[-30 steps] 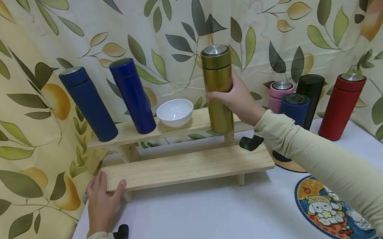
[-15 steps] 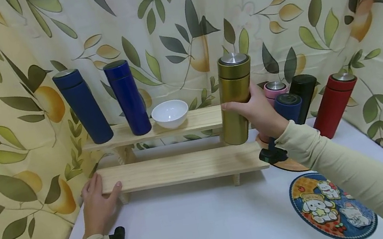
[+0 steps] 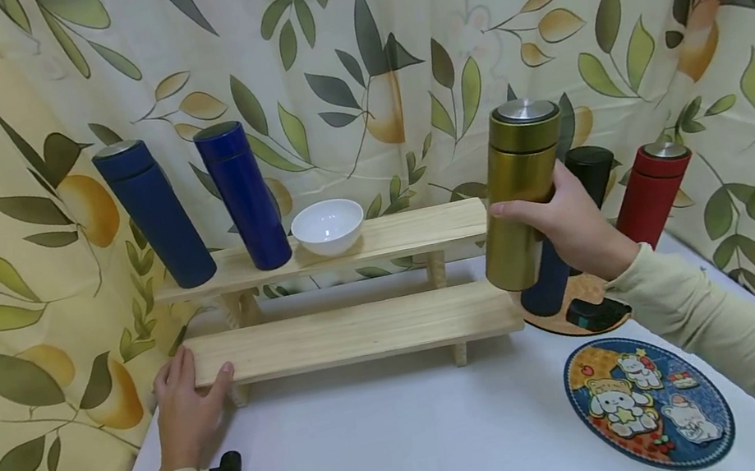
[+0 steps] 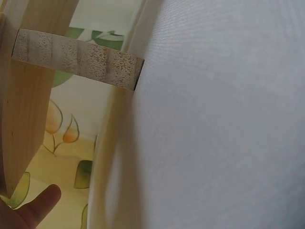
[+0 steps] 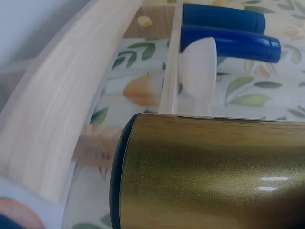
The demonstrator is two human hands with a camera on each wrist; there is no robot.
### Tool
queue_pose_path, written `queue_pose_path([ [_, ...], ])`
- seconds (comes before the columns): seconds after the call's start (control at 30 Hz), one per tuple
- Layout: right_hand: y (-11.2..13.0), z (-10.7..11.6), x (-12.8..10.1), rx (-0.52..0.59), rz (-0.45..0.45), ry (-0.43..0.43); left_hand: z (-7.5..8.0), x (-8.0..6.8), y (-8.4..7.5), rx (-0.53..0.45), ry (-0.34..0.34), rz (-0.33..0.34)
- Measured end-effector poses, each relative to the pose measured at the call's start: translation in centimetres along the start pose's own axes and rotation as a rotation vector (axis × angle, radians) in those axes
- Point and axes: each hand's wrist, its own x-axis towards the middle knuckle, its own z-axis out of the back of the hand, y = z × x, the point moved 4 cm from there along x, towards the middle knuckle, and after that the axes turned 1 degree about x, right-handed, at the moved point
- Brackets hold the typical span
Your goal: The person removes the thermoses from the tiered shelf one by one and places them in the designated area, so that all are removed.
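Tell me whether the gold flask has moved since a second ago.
Yes. The gold flask, gripped by the right hand, has left the upper shelf and moved right, now off the shelf's right end.

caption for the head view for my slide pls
Right hand holds a gold flask beside a two-tier wooden shelf, left hand resting on its lower board.

Pale beige long sleeves on both arms; hands bare; small black device at each wrist.
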Motion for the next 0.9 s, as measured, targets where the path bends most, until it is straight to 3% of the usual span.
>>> queue_pose_path([
  [0.27, -0.3, 3.9, -1.6, 0.025, -0.043, -0.052, -0.1, 0.0, 0.2, 0.006, 0.006, 0.004],
  [0.43, -0.7, 6.6, -2.6, -0.050, -0.050, -0.118, -0.1, 0.1, 0.1, 0.008, 0.002, 0.002],
  [0.7, -2.6, 9.8, -3.5, 0.176, -0.036, -0.169, -0.1, 0.3, 0.2, 0.009, -0.010, -0.010],
  [0.9, -4.3, 11.4, -3.5, 0.166, -0.050, -0.221, -0.2, 0.3, 0.3, 0.006, -0.006, -0.001],
])
